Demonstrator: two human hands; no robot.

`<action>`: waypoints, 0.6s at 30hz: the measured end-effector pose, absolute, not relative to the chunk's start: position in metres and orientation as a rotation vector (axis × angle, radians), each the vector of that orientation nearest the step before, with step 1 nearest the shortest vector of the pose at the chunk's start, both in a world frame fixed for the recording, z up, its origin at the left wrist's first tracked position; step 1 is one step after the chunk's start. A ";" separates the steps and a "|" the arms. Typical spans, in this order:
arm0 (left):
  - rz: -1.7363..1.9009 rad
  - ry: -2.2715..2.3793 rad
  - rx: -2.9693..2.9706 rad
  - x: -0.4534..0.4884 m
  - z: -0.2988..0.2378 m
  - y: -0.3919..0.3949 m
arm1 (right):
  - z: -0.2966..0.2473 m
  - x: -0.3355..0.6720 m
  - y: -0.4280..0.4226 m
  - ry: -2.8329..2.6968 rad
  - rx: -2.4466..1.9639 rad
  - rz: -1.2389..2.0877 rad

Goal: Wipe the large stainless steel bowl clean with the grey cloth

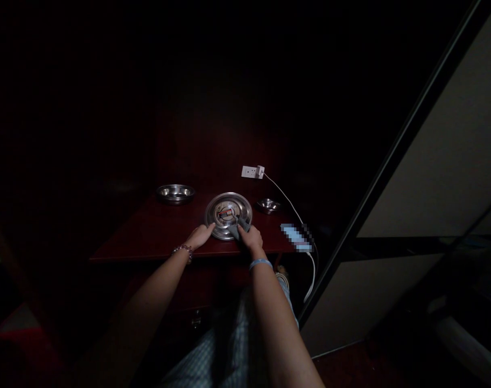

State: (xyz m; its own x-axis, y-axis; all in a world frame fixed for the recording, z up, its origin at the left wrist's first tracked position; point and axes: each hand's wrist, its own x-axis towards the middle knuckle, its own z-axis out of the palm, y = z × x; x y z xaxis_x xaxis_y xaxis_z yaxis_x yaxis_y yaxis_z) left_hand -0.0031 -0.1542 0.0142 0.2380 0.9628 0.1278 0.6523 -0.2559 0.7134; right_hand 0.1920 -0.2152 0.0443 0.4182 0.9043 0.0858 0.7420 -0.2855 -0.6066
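A round metal plate (229, 198) is tilted up over the dark red shelf, its face with a small printed label toward me. At its lower left rim, my left hand (202, 236) grips the edge with the thumb on top. My right hand (251, 238) is closed on a grey cloth (239, 229), which presses against the plate's lower right part. The fingers under the plate and inside the cloth are hidden. Left of the plate stands a shiny metal bowl (175, 194), and a smaller metal bowl (268, 205) sits to its right.
The dark red shelf (128, 237) has its front edge before me. A white wall socket (249, 172) holds a plug with a white cable (288, 197) running down the right side. A blurred-out bluish object (296, 237) lies at the shelf's right. Beyond it rises a slanting door frame (374, 178).
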 end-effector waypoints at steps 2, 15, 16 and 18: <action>0.806 1.446 1.916 -0.004 0.014 -0.155 | 0.045 0.190 -0.214 -1.382 -2.056 0.390; 0.713 1.340 2.213 -0.002 0.011 -0.156 | 0.041 0.175 -0.208 -1.370 -1.939 0.430; 0.720 1.334 2.216 -0.002 0.011 -0.155 | 0.040 0.177 -0.207 -1.381 -1.945 0.439; 0.731 1.319 2.203 -0.003 0.009 -0.154 | 0.038 0.179 -0.207 -1.407 -1.960 0.461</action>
